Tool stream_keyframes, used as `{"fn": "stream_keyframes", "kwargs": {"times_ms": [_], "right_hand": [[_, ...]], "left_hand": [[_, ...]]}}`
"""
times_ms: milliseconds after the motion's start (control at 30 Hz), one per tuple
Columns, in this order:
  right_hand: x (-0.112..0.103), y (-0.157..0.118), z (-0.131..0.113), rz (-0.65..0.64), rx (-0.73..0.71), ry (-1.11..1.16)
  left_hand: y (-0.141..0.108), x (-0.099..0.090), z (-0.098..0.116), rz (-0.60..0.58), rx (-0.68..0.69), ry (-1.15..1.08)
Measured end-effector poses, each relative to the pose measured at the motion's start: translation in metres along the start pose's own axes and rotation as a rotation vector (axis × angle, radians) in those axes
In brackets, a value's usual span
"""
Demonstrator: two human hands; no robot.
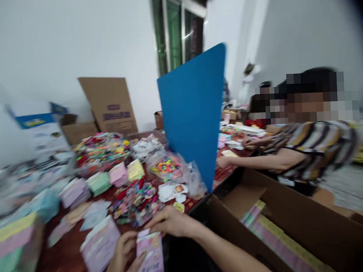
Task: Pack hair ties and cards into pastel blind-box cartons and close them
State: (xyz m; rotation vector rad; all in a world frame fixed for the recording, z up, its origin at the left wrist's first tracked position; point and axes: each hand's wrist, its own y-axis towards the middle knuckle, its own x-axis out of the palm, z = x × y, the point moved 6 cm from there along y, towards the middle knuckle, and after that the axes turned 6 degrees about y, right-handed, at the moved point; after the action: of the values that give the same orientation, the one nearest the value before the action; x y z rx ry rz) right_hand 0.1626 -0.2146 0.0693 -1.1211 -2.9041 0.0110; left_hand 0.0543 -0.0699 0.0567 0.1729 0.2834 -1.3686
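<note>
At the table's near edge, a small purple printed packet (150,255) stands upright with a pale flap at its top. My left hand (123,255) grips it from the left side, thumb across its front. The fingers of my right hand (170,221) are closed at its top edge by the flap; whether they also pinch some small item is hidden. Left of my hands sits a larger purple printed pack (101,245) with papers at its top. Just beyond lies a heap of small colourful trinkets (136,202), beside white printed cards (172,191).
Stacks of purple (75,193), green (98,183) and pink packets (118,174) line the table. A bin of mixed trinkets (102,151) stands behind. A blue divider panel (195,115) rises at right. An open carton (292,203) holds coloured packs. Another person (317,146) works beyond it.
</note>
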Motion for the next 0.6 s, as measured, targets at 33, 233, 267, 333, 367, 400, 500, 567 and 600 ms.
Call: {"fn": "stream_keyframes", "kwargs": {"times_ms": [33, 233, 267, 333, 367, 400, 500, 567, 600], "right_hand": [[0.002, 0.001, -0.006, -0.027, -0.026, -0.058], [0.012, 0.016, -0.027, -0.222, -0.093, -0.287], [0.014, 0.017, -0.029, -0.254, -0.106, -0.322], [0.017, 0.017, -0.034, -0.304, -0.137, -0.375], [0.019, 0.016, -0.035, -0.324, -0.147, -0.389], [0.021, 0.015, -0.035, -0.340, -0.153, -0.395], [0.026, 0.012, -0.031, -0.351, -0.155, -0.377], [0.027, 0.011, -0.023, -0.267, -0.158, -0.343], [0.026, 0.012, -0.018, -0.202, -0.161, -0.333]], "left_hand": [[0.001, -0.002, 0.001, -0.018, -0.010, -0.025], [0.004, -0.010, 0.006, -0.060, 0.058, -0.099], [0.004, -0.011, 0.005, -0.055, 0.067, -0.108], [0.003, -0.011, 0.002, -0.052, 0.068, -0.150], [0.003, -0.011, 0.000, -0.052, 0.062, -0.170], [0.002, -0.012, -0.002, -0.046, 0.057, -0.183], [0.000, -0.013, -0.008, -0.017, 0.057, -0.203], [0.000, -0.013, -0.013, -0.008, 0.052, -0.260], [0.000, -0.013, -0.015, -0.008, 0.048, -0.299]]}}
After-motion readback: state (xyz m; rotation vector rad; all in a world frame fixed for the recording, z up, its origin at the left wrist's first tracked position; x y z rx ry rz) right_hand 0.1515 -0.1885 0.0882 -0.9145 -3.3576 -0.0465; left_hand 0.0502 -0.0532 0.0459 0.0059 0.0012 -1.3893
